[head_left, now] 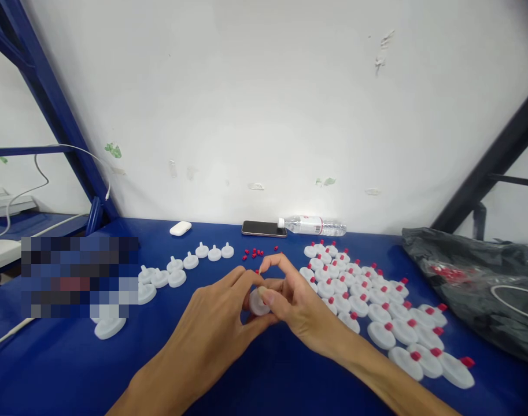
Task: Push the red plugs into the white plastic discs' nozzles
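Observation:
Between my two hands is a white spouted cap (258, 304), round and translucent, above the middle of the blue table (246, 370). The fingers of my left hand (222, 309) are closed round its left and lower side. My right hand (301, 309) has its thumb pressed on the cap and its index finger bent above it. Fingers hide the spout, so I cannot see whether a red tip is on it. Just beyond my fingertips lie several small red tips (254, 253). Similar white caps with bare spouts (191, 261) stand to the left.
On the right stand many white caps with red tips (380, 312), in slanting rows. A black plastic bag (472, 300) lies beyond them. Along the wall are a phone (264, 229), a water bottle (313, 225) and a white case (181, 228). The left side is partly pixelated.

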`<action>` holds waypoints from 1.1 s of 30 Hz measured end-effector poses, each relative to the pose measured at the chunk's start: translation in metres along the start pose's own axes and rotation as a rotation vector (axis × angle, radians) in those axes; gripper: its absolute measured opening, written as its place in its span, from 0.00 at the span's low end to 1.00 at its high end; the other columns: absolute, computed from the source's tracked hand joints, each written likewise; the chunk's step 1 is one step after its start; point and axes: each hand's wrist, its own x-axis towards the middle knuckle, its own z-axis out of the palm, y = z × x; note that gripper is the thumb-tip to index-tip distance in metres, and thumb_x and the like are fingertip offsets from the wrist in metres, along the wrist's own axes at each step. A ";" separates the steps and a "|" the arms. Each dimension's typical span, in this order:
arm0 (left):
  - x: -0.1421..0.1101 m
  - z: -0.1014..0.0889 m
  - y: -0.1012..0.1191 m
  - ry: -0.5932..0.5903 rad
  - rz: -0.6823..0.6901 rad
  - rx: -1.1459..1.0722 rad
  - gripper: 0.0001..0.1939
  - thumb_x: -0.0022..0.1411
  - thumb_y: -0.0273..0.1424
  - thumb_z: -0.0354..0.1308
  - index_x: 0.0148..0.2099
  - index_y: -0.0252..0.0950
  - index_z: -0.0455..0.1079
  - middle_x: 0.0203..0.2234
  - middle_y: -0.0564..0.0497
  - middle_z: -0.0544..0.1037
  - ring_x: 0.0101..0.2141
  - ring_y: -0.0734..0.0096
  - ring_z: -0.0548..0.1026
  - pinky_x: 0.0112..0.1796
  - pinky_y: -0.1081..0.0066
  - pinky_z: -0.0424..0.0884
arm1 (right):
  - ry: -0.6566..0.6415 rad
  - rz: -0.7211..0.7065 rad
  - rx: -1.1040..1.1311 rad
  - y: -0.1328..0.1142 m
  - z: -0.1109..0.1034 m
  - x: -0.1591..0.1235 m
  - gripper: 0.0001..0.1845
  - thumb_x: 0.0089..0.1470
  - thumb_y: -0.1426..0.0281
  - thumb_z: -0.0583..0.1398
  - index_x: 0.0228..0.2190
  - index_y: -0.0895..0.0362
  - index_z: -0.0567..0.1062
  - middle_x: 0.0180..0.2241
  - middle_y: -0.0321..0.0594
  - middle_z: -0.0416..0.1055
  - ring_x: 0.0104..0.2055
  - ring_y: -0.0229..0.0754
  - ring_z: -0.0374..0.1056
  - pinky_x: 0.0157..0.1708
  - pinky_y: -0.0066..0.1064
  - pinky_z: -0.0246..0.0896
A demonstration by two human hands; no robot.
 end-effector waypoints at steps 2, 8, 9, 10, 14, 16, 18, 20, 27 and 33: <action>0.000 0.001 -0.001 0.016 -0.011 0.015 0.05 0.66 0.37 0.63 0.43 0.43 0.72 0.33 0.58 0.75 0.28 0.72 0.72 0.28 0.70 0.62 | 0.023 0.006 -0.047 -0.002 -0.001 -0.001 0.21 0.63 0.52 0.63 0.46 0.50 0.62 0.30 0.30 0.72 0.31 0.37 0.69 0.36 0.30 0.63; 0.003 -0.002 -0.003 0.015 -0.065 0.004 0.11 0.65 0.42 0.64 0.46 0.44 0.72 0.31 0.58 0.74 0.26 0.71 0.69 0.29 0.69 0.62 | 0.005 0.060 -0.083 -0.011 -0.001 -0.004 0.18 0.67 0.53 0.59 0.50 0.51 0.67 0.36 0.35 0.76 0.41 0.41 0.75 0.47 0.36 0.67; 0.003 -0.003 -0.003 0.010 -0.062 0.008 0.11 0.66 0.42 0.63 0.47 0.45 0.72 0.33 0.57 0.74 0.27 0.71 0.70 0.29 0.69 0.62 | 0.000 0.073 -0.048 -0.012 -0.001 -0.004 0.19 0.66 0.54 0.60 0.51 0.51 0.67 0.37 0.36 0.77 0.42 0.43 0.76 0.50 0.39 0.67; 0.003 -0.004 -0.003 0.006 -0.056 0.014 0.10 0.67 0.42 0.62 0.47 0.45 0.72 0.33 0.57 0.74 0.27 0.71 0.70 0.29 0.69 0.62 | 0.002 0.086 -0.008 -0.012 -0.001 -0.004 0.19 0.65 0.55 0.62 0.52 0.51 0.67 0.38 0.38 0.78 0.43 0.44 0.76 0.52 0.40 0.66; 0.004 -0.002 -0.005 0.001 -0.030 0.029 0.06 0.68 0.38 0.61 0.45 0.44 0.72 0.35 0.56 0.70 0.28 0.71 0.71 0.29 0.69 0.64 | 0.017 0.143 0.158 -0.010 -0.001 -0.002 0.20 0.62 0.63 0.65 0.52 0.53 0.69 0.42 0.42 0.79 0.47 0.45 0.77 0.52 0.38 0.65; 0.004 -0.001 -0.006 0.025 -0.017 0.047 0.06 0.67 0.36 0.62 0.46 0.44 0.72 0.38 0.55 0.67 0.28 0.72 0.71 0.29 0.69 0.67 | 0.017 0.154 0.212 -0.008 -0.002 -0.001 0.21 0.61 0.66 0.66 0.53 0.54 0.69 0.43 0.43 0.80 0.48 0.45 0.78 0.51 0.36 0.66; 0.004 -0.001 -0.006 0.063 0.002 0.060 0.08 0.66 0.36 0.63 0.47 0.45 0.73 0.42 0.53 0.64 0.30 0.72 0.72 0.30 0.68 0.69 | 0.017 0.146 0.221 -0.007 -0.003 -0.001 0.23 0.60 0.67 0.67 0.54 0.54 0.68 0.41 0.42 0.81 0.47 0.45 0.78 0.50 0.36 0.67; 0.003 -0.001 -0.005 0.090 0.024 0.052 0.09 0.66 0.38 0.63 0.47 0.46 0.72 0.44 0.52 0.63 0.32 0.71 0.73 0.30 0.68 0.70 | 0.022 0.132 0.193 -0.005 -0.003 -0.001 0.26 0.57 0.66 0.69 0.53 0.53 0.68 0.39 0.41 0.82 0.45 0.46 0.80 0.50 0.39 0.68; 0.001 0.002 -0.002 0.076 0.051 -0.003 0.08 0.67 0.40 0.62 0.46 0.45 0.72 0.46 0.52 0.66 0.33 0.70 0.75 0.31 0.67 0.72 | 0.071 0.121 0.125 -0.002 -0.003 -0.001 0.29 0.52 0.58 0.72 0.48 0.52 0.67 0.33 0.38 0.82 0.40 0.47 0.80 0.45 0.39 0.70; 0.001 0.001 -0.001 0.045 0.014 -0.045 0.09 0.66 0.41 0.63 0.46 0.46 0.74 0.43 0.52 0.69 0.31 0.70 0.74 0.31 0.67 0.71 | 0.068 0.125 0.119 -0.004 0.000 -0.004 0.29 0.52 0.56 0.72 0.48 0.51 0.66 0.33 0.37 0.81 0.40 0.46 0.80 0.44 0.38 0.69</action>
